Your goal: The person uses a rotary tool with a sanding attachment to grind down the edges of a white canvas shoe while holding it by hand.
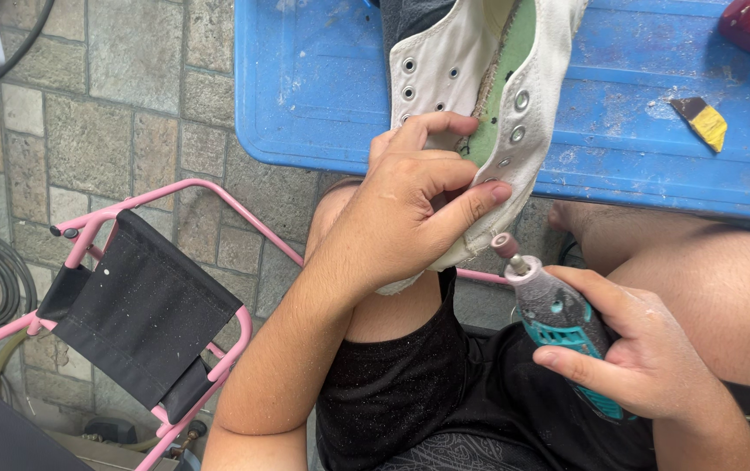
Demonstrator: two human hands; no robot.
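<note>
A: Look at the left hand (410,196), it is clamped round the edge of the white shoe (471,87), thumb pressed along the rim near the eyelets, fingers curled behind the canvas.

B: That grip is closed firmly on the shoe, and it looks as if the person pins the edge so it cannot flutter. The shoe rests partly on the blue counter (305,96) and leans out over the knees, opening up, green insole showing.

A: And the right hand (645,349)?

B: Wrapped shut round a teal and grey rotary tool (558,318), held like a thick pen. Its small pink sanding drum points up at the lower edge of the shoe, just beside the left thumb, whether it touches the canvas is hard to tell.

A: So 1 hand steadies, 1 hand steers.

B: That is how it reads. The tool sits low over the lap, so the wrist can rest near the thigh.

A: Anything else around?

B: A folded scrap of sandpaper (702,119) lies on the counter, well apart, and a pink folding stool (144,310) stands on the stone floor (131,105).
</note>
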